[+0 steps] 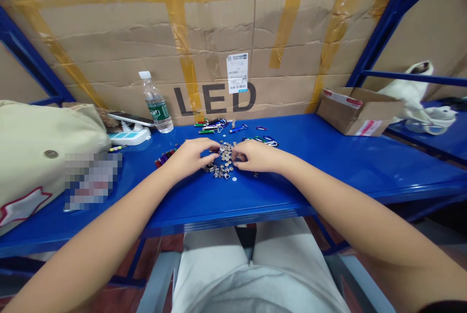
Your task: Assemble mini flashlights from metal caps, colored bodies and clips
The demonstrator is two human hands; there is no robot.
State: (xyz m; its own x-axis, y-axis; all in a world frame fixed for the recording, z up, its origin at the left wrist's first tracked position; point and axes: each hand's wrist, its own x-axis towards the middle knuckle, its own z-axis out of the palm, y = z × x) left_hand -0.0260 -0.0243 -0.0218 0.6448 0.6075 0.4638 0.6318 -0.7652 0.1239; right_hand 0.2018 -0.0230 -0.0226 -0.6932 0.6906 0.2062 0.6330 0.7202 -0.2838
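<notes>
Small round silver discs, like button cells [226, 153], lie in a loose pile on the blue table between my two hands. My left hand [195, 155] is at the pile's left side, thumb and forefinger apart, with a disc near the fingertips. On the right side, my right hand [251, 157] has its fingers curled in at the discs; what they hold, if anything, is hidden. Small metal end caps [221, 172] are heaped in front of the discs. Coloured metal tubes [167, 156] lie in a row beside my left hand, partly covered by it.
Behind the pile are small keychain torches [209, 127] with clips and loose carabiners [270, 140]. A water bottle [157, 103], a phone [131, 118] and a power strip [131, 136] stand at back left, a bag [47, 152] farther left. A cardboard box [359, 111] sits at right.
</notes>
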